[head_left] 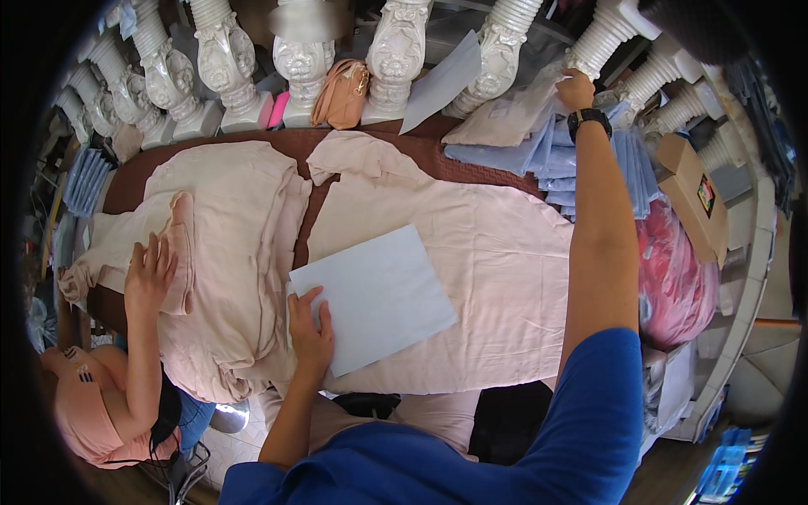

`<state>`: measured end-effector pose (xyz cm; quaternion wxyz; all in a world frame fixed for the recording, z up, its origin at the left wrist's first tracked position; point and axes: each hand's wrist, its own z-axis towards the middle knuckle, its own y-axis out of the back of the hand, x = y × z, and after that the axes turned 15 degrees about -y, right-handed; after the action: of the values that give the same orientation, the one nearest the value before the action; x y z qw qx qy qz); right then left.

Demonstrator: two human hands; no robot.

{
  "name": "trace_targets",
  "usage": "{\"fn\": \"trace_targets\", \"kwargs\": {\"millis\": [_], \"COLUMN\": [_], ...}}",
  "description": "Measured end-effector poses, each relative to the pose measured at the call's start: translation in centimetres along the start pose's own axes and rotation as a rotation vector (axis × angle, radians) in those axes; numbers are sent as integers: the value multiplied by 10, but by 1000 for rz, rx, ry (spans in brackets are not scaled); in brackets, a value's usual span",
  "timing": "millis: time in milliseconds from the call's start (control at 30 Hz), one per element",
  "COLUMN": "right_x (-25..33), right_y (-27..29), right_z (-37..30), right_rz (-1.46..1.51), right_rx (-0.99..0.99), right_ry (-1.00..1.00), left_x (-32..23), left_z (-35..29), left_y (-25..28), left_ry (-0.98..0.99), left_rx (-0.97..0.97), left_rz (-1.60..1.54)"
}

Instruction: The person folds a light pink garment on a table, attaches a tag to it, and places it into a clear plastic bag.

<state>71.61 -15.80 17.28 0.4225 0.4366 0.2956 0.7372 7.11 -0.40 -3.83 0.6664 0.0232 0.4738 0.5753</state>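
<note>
White sheet (pixel 383 299) flat on pink cloth (pixel 513 252).
Pressed along left edge by left hand (pixel 310 332), spread, unclenched; at packet (pixel 505 118) atop blue bundles (pixel 555 160) with right hand (pixel 576 88), cannot tell if grasping.

Sheet (pixel 391 303): pale blue-grey, flat, aslant, I touch its left side | pink cloth (pixel 513 252): spread beneath the sheet, lightly creased, bunched toward the brown-covered table's (pixel 429 150) far edge, reaching its near edge | packet (pixel 501 111): pale, plastic-wrapped, near the far right corner, I reach to its right end
</note>
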Motion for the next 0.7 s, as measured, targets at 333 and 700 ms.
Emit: {"fn": "trace_targets", "kwargs": {"millis": [333,700], "right_x": [25,58], "right_y": [49,100], "right_z": [-119,-370], "right_rz": [121,352], "right_rx": [-375,315], "right_ry": [279,746], "left_x": [10,-35], "left_z": [-9,84], "left_y": [3,42], "left_ry": [66,-40], "left_rx": [-13,-176], "left_rz": [-26,-801]}}
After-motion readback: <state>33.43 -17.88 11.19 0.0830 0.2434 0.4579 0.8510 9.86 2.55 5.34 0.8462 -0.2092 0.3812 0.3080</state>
